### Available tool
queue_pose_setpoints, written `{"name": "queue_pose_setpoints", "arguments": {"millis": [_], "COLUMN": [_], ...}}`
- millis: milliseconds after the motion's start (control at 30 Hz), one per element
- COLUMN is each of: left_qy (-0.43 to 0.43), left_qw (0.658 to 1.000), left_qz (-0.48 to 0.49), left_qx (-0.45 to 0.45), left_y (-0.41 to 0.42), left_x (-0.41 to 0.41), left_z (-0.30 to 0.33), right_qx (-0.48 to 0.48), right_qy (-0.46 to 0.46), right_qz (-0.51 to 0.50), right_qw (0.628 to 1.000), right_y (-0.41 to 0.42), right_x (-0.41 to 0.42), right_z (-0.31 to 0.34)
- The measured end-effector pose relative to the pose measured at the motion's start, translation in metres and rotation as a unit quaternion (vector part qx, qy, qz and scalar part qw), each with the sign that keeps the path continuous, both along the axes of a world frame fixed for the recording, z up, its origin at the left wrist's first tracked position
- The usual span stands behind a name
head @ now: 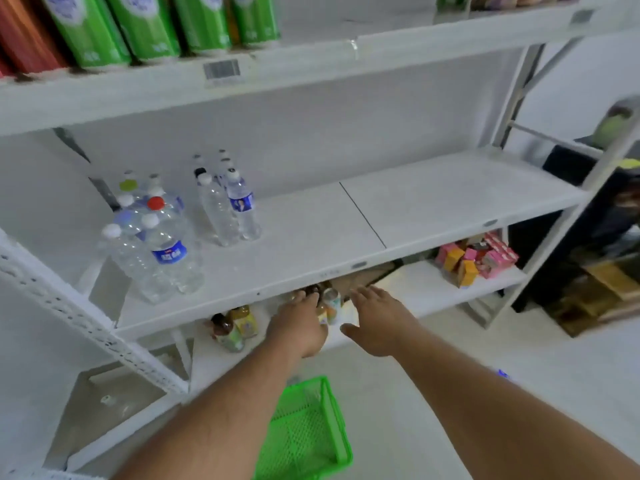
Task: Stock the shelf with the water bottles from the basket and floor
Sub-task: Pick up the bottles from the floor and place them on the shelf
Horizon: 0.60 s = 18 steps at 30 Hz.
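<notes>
Middle shelf [433, 202] is partly stocked: a cluster of large water bottles [156, 251] at its 9 o'clock end near the front edge, and a tighter group of small water bottles [230, 206] just beside them toward 1 o'clock, further back. Everything from the centre seam out to 3 o'clock is bare, so plenty of room left. Green basket [308, 431] sits on the floor at 6 o'clock below the arms; through the mesh it looks empty, though the near end is cut off by the frame. No loose bottles visible on the floor in this view, can't rule out some out of shot. Left hand [298, 327] is stretched toward the lower shelf just under the middle shelf's front lip, fingers loosely curled, holding nothing that I can see. Right hand [377, 320] beside it, palm down, fingers spread, empty. Both hover near small drink bottles [329, 304] on that lower shelf, which aren't water stock. My read: the basket part looks done, the rest depends on any floor stock out of frame.
</notes>
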<state>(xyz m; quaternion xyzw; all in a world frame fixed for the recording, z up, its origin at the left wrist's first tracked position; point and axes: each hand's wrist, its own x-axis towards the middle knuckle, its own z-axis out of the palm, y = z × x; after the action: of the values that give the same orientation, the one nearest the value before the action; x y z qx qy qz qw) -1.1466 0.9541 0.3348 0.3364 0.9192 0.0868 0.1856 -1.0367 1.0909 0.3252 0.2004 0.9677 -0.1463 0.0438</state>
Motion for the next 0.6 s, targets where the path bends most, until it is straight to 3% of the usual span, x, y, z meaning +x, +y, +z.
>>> {"name": "queue_pose_setpoints", "arguments": {"millis": [267, 600], "left_qy": [-0.055, -0.086], "left_qw": [0.987, 0.969], "left_qz": [-0.141, -0.216], "left_qx": [-0.046, -0.081], "left_y": [0.105, 0.206], "left_x": [0.127, 0.192], "left_z": [-0.04, -0.08], "right_qx": [-0.029, -0.076], "right_qy": [-0.081, -0.12], "right_qz": [-0.181, -0.283], "right_qw": [0.98, 0.949], "right_y": [0.083, 0.155], "right_x": [0.186, 0.282], "right_z": [-0.046, -0.08]}}
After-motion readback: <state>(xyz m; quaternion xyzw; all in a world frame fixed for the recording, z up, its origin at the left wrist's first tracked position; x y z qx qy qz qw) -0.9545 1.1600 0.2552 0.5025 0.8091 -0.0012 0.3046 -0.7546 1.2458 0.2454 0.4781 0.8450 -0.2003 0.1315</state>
